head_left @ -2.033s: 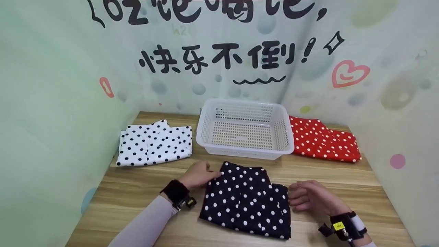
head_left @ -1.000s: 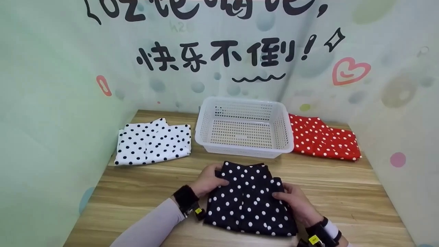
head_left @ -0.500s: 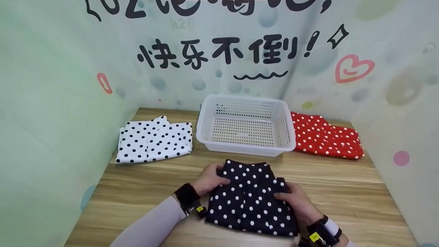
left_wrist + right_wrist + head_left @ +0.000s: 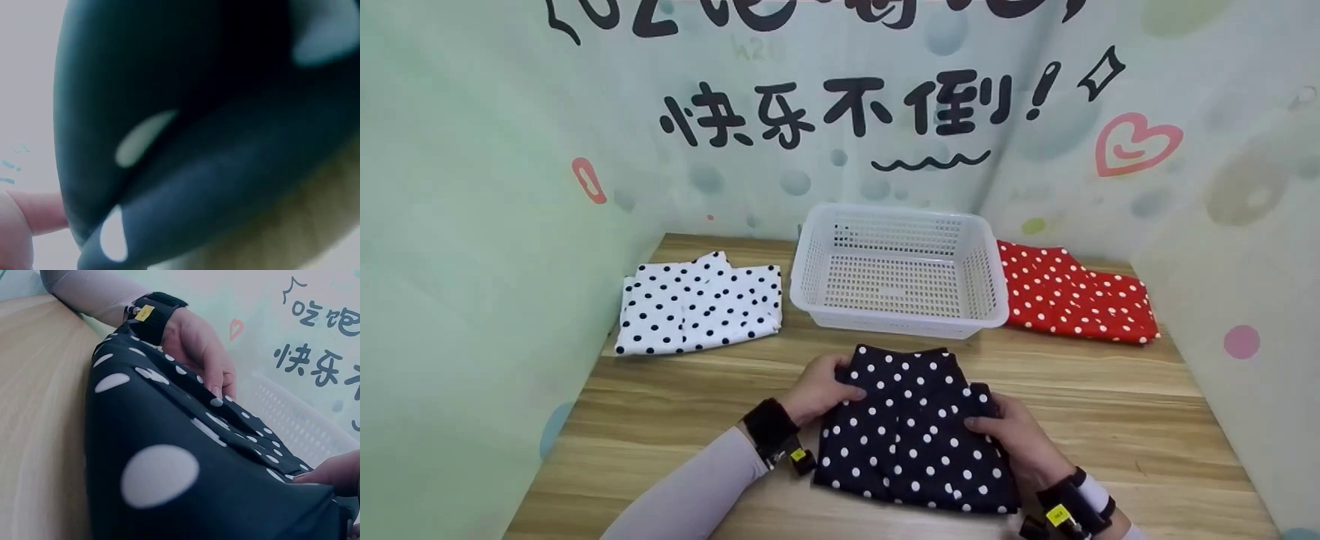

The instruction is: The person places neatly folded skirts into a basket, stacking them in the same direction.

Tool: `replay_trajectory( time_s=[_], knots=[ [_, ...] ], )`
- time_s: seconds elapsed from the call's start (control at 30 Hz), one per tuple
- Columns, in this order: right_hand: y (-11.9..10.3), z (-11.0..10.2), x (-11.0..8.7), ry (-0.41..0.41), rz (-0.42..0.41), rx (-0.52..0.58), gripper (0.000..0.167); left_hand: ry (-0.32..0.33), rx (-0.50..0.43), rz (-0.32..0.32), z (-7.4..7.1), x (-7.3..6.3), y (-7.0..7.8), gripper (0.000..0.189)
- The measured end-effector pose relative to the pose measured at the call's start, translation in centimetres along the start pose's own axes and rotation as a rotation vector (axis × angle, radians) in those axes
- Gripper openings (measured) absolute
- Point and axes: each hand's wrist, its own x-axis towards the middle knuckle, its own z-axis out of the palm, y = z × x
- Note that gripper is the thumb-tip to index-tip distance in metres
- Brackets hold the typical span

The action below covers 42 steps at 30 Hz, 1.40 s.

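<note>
A folded black garment with white dots (image 4: pixel 911 439) is in front of me, near the table's front. My left hand (image 4: pixel 817 390) grips its upper left edge, thumb on top and fingers hidden beneath. At the right edge my right hand (image 4: pixel 1024 439) pinches the cloth in the same way, with the thumb (image 4: pixel 332 475) lying on the fabric in the right wrist view. Dark dotted cloth (image 4: pixel 169 169) fills most of the left wrist view, blurred and very close. Whether the garment is fully off the table I cannot tell.
Behind the garment stands a white plastic basket (image 4: pixel 900 324) with perforated walls and nothing inside. A folded white garment with black dots (image 4: pixel 697 307) lies to its left, a folded red one with white dots (image 4: pixel 1076 296) to its right. Printed curtains (image 4: pixel 840 180) enclose the wooden table (image 4: pixel 675 420).
Two seconds ago my right hand was open beside the black garment; now it grips the right edge. My left thumb has moved further onto the cloth. The garment has shifted slightly to the right.
</note>
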Motion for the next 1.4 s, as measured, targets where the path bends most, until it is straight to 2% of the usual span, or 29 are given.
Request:
replay_trajectory(
  time_s=[0.37,0.47,0.63,0.83,1.03,1.27,1.4],
  knots=[
    [0.5,0.2,0.0,0.013,-0.011,0.016,0.051,-0.051,0.007,-0.019,-0.2,-0.3,-0.1,0.04],
    [0.4,0.2,-0.1,0.008,-0.006,0.027,0.049,-0.059,0.005,-0.032,-0.2,-0.4,0.0,0.039],
    [-0.1,0.3,-0.4,-0.006,0.001,0.036,0.049,-0.072,0.036,-0.017,-0.7,-0.6,0.7,0.036],
    [-1.5,0.6,-1.1,-0.021,-0.023,0.04,0.048,-0.076,0.088,0.016,-1.7,-1.4,2.3,0.04],
    [-3.7,0.8,-2.2,-0.061,-0.055,0.074,0.045,-0.042,0.15,0.049,-2.5,-2.0,4.2,0.048],
    [-6.1,1.0,-2.4,-0.041,-0.084,0.059,0.044,-0.097,0.066,0.134,-3.8,-2.2,6.3,0.046],
    [-7.6,0.9,-2.2,-0.032,-0.085,0.055,0.045,-0.07,0.063,0.135,-4.3,-1.7,7.3,0.048]
  ],
)
